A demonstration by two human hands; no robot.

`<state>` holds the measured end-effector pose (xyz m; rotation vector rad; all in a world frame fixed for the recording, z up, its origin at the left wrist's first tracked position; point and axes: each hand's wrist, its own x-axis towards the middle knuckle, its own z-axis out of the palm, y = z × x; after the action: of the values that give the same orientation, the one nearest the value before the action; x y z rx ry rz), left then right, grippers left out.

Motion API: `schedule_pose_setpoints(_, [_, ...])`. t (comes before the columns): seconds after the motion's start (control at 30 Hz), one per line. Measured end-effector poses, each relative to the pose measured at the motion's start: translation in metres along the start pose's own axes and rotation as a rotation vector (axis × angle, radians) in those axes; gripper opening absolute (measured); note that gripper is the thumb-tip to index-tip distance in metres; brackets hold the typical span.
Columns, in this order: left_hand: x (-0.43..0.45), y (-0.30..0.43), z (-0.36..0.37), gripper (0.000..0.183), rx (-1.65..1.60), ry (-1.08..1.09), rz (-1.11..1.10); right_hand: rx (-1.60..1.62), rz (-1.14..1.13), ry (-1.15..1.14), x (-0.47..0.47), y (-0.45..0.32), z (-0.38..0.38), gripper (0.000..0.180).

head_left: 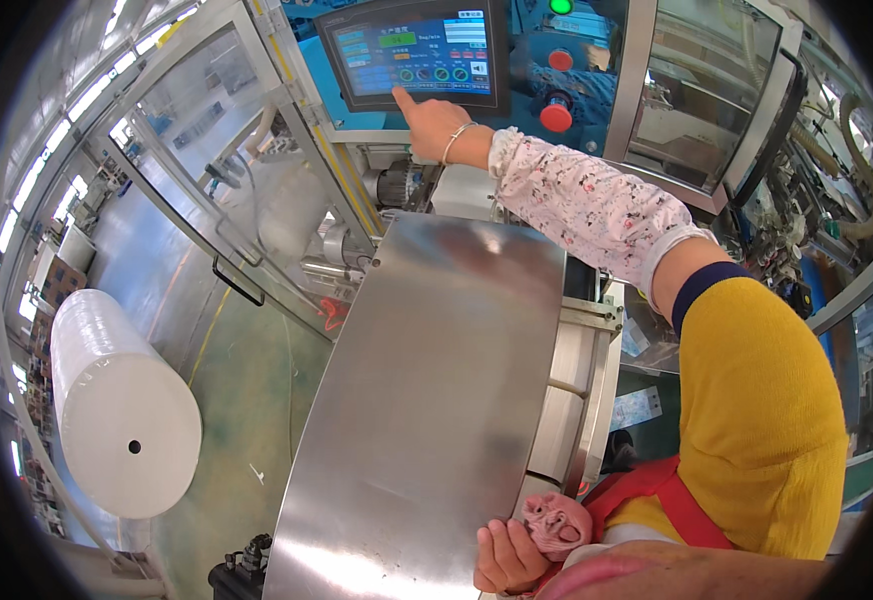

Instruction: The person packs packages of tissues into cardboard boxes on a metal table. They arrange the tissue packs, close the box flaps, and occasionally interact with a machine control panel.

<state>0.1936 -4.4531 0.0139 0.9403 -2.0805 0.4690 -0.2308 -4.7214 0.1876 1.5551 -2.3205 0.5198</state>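
My right hand (440,129) reaches up to a touchscreen panel (418,60). Its index finger is extended to the screen's lower edge, the other fingers are curled, and it holds nothing. A floral sleeve cover (590,202) wraps that forearm. Low in the picture, my left hand (510,556) has its fingers curled at the right edge of a stainless steel cover plate (421,360). A crumpled pink fabric bundle (556,523) lies against this hand; whether the hand grips it cannot be told. The left palm is hidden.
Red push buttons (556,112) and a lit green one (561,6) sit right of the screen. A glazed machine door (219,165) stands at the left. Beyond it, a large white material roll (133,435) lies on the floor. Right of the plate runs a metal frame (594,390).
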Motion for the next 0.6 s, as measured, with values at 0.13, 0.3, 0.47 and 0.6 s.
schedule_pose_setpoints(0.13, [0.006, 0.000, 0.000, 0.024, -0.055, 0.014, -0.018, -0.018, 0.008, -0.078, 0.006, -0.003, -0.006, 0.077])
schedule_pose_setpoints(0.3, [0.008, 0.003, 0.002, 0.024, -0.071, 0.022, -0.028, -0.055, 0.026, -0.060, 0.033, 0.009, 0.008, 0.082])
schedule_pose_setpoints(0.47, [0.006, 0.005, 0.000, 0.024, -0.075, 0.041, -0.031, -0.063, 0.027, -0.051, 0.039, 0.002, 0.003, 0.077])
schedule_pose_setpoints(0.6, [0.010, 0.006, 0.002, 0.024, -0.075, 0.038, -0.039, -0.040, 0.021, -0.124, 0.036, -0.008, -0.001, 0.076])
